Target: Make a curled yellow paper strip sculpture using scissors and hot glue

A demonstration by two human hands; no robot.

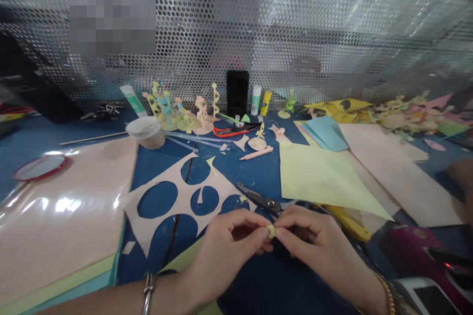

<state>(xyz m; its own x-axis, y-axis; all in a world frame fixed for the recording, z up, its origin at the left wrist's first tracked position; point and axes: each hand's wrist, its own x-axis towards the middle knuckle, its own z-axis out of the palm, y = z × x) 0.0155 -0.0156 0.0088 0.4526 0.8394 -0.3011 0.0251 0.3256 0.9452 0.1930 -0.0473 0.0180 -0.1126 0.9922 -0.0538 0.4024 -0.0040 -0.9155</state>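
A tiny pale yellow paper piece (pixel 271 231) is pinched between the fingertips of both my hands, low in the middle of the view. My left hand (pixel 236 248) grips it from the left, thumb against index finger. From the right, my right hand (pixel 314 241) pinches its other side. Just beyond the fingers lie dark-bladed scissors (pixel 264 201), their handles partly hidden behind my right hand. Left of them spreads a pale pink paper sheet (pixel 185 188) with several round holes cut out. A yellow-green sheet (pixel 185 258) sits partly under my left forearm.
Behind stand a black phone (pixel 237 91), glue sticks (pixel 256 100) and several small spiral paper figures (pixel 201 113). A white tub (pixel 146 132) and a red-handled cutter (pixel 232 131) are nearer. Paper stacks flank both sides (pixel 74 206); a purple device (pixel 421 261) lies at lower right.
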